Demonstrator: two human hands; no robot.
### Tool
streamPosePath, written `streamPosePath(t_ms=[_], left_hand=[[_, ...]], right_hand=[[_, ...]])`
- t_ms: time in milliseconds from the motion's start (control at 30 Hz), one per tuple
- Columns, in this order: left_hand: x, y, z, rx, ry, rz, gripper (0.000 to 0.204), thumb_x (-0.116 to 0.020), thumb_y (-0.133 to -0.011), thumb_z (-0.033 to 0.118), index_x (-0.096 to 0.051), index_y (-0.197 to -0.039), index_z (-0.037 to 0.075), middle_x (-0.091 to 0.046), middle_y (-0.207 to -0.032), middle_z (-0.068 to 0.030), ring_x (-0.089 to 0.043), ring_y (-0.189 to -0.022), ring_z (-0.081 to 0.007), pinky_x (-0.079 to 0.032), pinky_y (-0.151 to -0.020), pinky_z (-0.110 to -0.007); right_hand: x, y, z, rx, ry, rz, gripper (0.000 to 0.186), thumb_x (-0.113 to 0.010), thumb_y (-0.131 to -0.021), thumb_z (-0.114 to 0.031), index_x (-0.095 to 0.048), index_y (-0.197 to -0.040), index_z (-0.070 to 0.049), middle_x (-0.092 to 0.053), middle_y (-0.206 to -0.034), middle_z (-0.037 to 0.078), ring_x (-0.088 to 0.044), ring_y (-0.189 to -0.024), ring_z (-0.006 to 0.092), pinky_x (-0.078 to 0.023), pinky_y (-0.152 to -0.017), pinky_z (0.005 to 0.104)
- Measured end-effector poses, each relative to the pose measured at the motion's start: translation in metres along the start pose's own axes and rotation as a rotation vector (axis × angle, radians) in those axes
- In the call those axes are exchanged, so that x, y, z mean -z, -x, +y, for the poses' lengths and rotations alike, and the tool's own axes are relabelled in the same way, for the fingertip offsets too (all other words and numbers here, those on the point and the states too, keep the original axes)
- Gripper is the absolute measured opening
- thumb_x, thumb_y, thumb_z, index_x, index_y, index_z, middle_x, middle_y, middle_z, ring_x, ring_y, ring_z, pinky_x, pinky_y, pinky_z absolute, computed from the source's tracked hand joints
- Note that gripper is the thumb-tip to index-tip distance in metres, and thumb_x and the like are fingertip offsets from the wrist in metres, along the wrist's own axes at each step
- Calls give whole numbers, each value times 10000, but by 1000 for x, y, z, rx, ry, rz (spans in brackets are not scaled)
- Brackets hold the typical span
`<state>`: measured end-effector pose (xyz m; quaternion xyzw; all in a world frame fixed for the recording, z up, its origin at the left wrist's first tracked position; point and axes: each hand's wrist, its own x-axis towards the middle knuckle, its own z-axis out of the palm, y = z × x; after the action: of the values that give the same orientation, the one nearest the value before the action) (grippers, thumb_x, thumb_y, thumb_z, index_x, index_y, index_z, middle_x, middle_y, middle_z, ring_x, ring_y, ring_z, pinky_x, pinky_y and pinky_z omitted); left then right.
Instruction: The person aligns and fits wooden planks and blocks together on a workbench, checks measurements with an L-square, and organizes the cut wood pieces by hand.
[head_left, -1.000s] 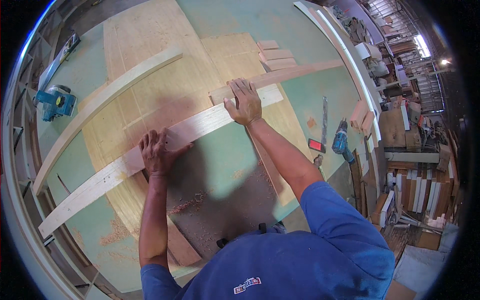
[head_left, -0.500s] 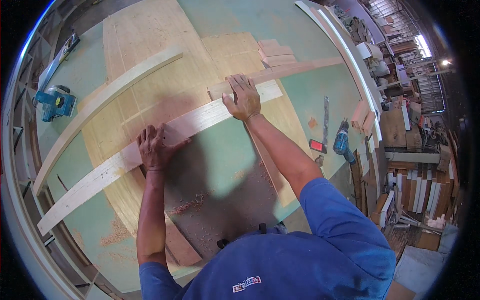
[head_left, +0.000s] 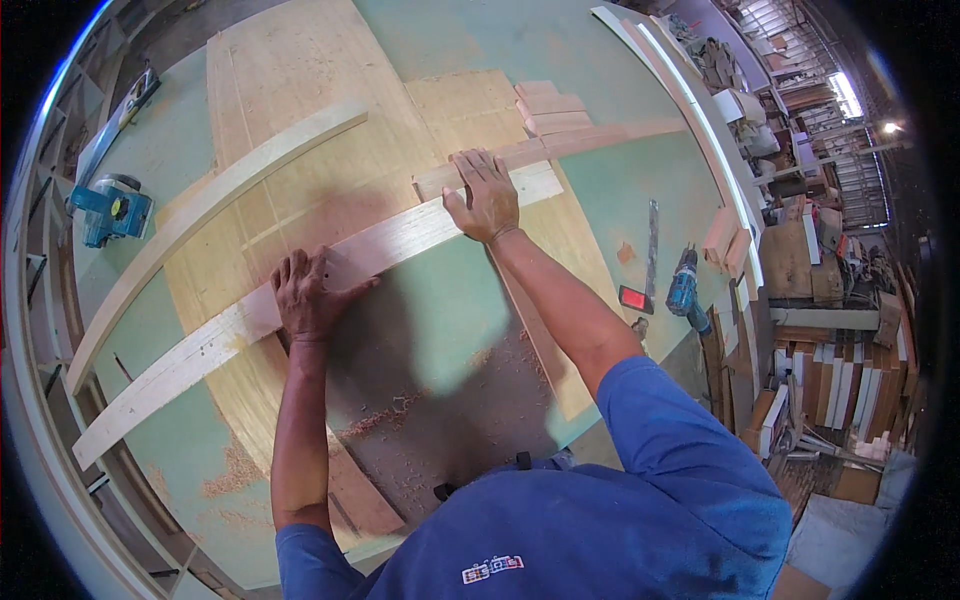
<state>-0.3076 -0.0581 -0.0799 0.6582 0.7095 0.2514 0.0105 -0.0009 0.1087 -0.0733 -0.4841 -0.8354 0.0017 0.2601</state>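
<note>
A long pale wooden plank (head_left: 385,240) runs slantwise across the table, from low on the left up to the right. Across its middle lies my left hand (head_left: 310,296), open, with the thumb stretched out to the right along the near edge. Farther right, my right hand (head_left: 484,200) rests open over the same plank, thumb apart and fingers reaching past its far edge. Those fingertips come close to a thinner reddish wooden strip (head_left: 610,135) behind the plank. Part of the plank is hidden under both hands.
A curved wooden piece (head_left: 210,220) lies beyond the plank on light plywood sheets (head_left: 290,70). A blue power planer (head_left: 110,210) stands at far left. On the right are a cordless drill (head_left: 683,282), a square (head_left: 650,260) and small wood blocks (head_left: 727,240). Shavings (head_left: 375,415) lie near me.
</note>
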Motion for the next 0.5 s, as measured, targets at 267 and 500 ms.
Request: streamPosePath(t_ms=[267, 500], left_hand=[[-3, -3, -8, 2, -9, 7, 912, -885, -626, 762, -756, -1226, 88, -669, -1212, -157, -608, -1214, -400, -461, -1096, -521], [-8, -8, -10, -23, -30, 62, 929, -893, -619, 754, -756, -1232, 70, -673, -1251, -181, -600, -1258, -413, -455, -1116, -521]], right_hand=[[-4, -4, -1, 4, -22, 11, 646, -668, -913, -413, -639, -1411, -2, -621, -1456, 221, -522, -1417, 441, -328, -1246, 589], [-7, -10, 0, -2, -20, -7, 651, -645, -937, -433, -635, -1423, -1, -607, -1484, 241, -499, -1451, 439, -310, -1263, 581]])
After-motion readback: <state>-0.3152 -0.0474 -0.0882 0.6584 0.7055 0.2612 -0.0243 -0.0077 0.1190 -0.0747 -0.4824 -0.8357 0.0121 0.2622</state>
